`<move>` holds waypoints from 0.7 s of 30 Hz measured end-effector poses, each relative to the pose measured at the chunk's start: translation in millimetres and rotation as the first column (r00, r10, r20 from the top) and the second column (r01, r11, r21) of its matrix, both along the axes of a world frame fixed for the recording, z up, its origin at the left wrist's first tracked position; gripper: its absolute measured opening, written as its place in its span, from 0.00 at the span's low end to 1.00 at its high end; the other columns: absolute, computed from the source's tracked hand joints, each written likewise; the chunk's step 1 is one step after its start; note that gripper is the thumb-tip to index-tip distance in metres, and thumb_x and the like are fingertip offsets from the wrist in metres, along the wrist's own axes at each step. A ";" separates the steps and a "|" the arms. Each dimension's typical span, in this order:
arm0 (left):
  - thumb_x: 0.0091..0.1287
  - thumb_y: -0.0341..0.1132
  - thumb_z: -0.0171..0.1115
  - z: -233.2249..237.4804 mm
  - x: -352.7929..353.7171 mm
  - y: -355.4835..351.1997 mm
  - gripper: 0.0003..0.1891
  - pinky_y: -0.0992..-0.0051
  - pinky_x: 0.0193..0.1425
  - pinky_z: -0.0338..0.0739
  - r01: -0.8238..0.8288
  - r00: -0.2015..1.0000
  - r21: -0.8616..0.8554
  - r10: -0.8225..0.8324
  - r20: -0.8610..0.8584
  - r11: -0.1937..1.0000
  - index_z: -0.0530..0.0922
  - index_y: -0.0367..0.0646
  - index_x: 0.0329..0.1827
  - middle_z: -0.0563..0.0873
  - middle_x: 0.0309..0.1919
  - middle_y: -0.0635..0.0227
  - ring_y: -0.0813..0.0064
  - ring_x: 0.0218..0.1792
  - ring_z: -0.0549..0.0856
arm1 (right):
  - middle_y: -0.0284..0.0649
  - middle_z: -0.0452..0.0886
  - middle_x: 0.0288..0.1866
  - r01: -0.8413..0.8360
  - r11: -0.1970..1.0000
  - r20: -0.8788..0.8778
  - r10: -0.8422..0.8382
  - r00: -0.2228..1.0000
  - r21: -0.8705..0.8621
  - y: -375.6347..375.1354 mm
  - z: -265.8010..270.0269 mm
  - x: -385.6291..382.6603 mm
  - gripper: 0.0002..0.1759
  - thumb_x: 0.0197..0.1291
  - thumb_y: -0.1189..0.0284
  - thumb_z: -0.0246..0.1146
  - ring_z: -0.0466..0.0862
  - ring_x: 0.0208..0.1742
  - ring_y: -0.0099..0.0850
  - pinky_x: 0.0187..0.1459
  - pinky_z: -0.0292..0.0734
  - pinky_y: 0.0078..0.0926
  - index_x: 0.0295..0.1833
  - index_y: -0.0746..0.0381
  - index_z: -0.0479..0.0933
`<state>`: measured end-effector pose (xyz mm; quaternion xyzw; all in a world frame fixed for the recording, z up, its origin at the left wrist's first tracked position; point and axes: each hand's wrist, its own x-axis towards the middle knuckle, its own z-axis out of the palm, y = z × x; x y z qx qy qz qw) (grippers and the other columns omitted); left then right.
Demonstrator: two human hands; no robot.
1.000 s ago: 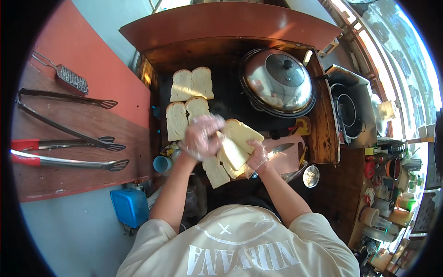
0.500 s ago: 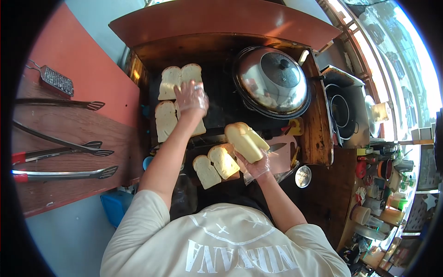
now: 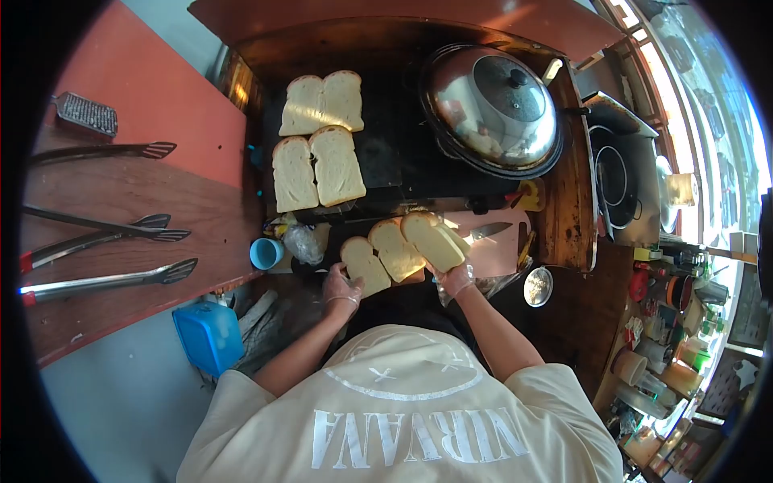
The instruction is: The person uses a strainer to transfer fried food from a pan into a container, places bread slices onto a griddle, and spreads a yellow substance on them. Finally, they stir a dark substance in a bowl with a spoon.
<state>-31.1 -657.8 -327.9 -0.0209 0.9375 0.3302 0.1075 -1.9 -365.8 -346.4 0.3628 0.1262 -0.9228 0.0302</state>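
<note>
My right hand, in a clear plastic glove, is closed round the lower end of a few stacked bread slices. My left hand, gloved too, grips the lower left edge of a bread slice. Between them, another slice lies partly under the stack from my right hand. Ahead, several bread slices lie flat in two rows on the dark griddle. My left fingertips are partly hidden by the bread.
A domed lidded pan stands at the griddle's right. A knife lies on a pink board. Several tongs and a grater rest on the left wooden shelf, near a blue cup. A round tin sits at right.
My left hand has drawn back from the slices on the griddle to the near bread and taken hold of a slice. My right hand has lowered its stack beside the near slices.
</note>
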 end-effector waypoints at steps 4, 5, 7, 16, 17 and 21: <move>0.54 0.34 0.75 -3.7 -2.6 11.2 0.27 0.60 0.50 0.81 -0.182 0.966 0.059 0.167 0.200 0.982 0.75 0.37 0.57 0.88 0.39 0.52 0.51 0.43 0.88 | 0.44 0.86 0.54 -0.226 0.694 0.097 0.221 0.971 0.683 -15.3 -74.5 9.0 0.19 0.65 0.67 0.62 0.85 0.57 0.44 0.56 0.82 0.40 0.59 0.61 0.77; 0.54 0.33 0.74 -7.1 -4.3 13.0 0.27 0.60 0.50 0.81 -0.215 0.964 0.058 0.203 0.171 0.975 0.75 0.37 0.57 0.88 0.38 0.52 0.52 0.43 0.88 | 0.47 0.85 0.54 -0.298 0.558 0.149 0.298 0.943 0.775 -16.6 -75.4 12.6 0.21 0.61 0.69 0.64 0.84 0.57 0.47 0.57 0.81 0.42 0.60 0.61 0.77; 0.55 0.32 0.74 -10.0 -11.5 12.9 0.27 0.60 0.50 0.81 -0.240 0.961 0.093 0.223 0.161 0.966 0.75 0.38 0.58 0.88 0.39 0.52 0.52 0.43 0.88 | 0.52 0.84 0.53 -0.393 0.225 0.285 0.395 0.873 0.891 -21.6 -65.6 15.4 0.26 0.52 0.73 0.68 0.82 0.57 0.54 0.58 0.78 0.46 0.60 0.62 0.77; 0.59 0.30 0.68 44.3 -18.2 16.8 0.21 0.55 0.57 0.78 0.282 0.890 0.002 -0.261 -0.373 0.959 0.78 0.39 0.56 0.86 0.45 0.48 0.46 0.48 0.85 | 0.48 0.83 0.57 -0.233 0.369 0.081 0.384 0.920 0.900 -19.6 -12.1 31.1 0.25 0.57 0.75 0.69 0.81 0.61 0.48 0.61 0.77 0.46 0.62 0.61 0.75; 0.59 0.30 0.68 42.4 -14.5 22.0 0.21 0.55 0.57 0.78 0.310 0.880 0.007 -0.284 -0.381 0.951 0.78 0.39 0.56 0.86 0.45 0.48 0.46 0.48 0.85 | 0.43 0.82 0.60 -0.179 0.672 -0.056 0.312 0.948 0.719 -12.1 12.2 33.5 0.21 0.63 0.72 0.65 0.81 0.62 0.44 0.62 0.77 0.47 0.62 0.59 0.76; 0.63 0.35 0.66 23.6 -9.7 59.9 0.15 0.54 0.50 0.81 0.484 0.869 0.208 -0.495 0.001 0.850 0.82 0.46 0.53 0.88 0.39 0.52 0.48 0.43 0.87 | 0.38 0.81 0.63 0.207 0.976 0.093 -0.201 0.975 -0.066 35.4 52.0 57.7 0.20 0.75 0.57 0.50 0.81 0.63 0.40 0.62 0.77 0.51 0.62 0.54 0.76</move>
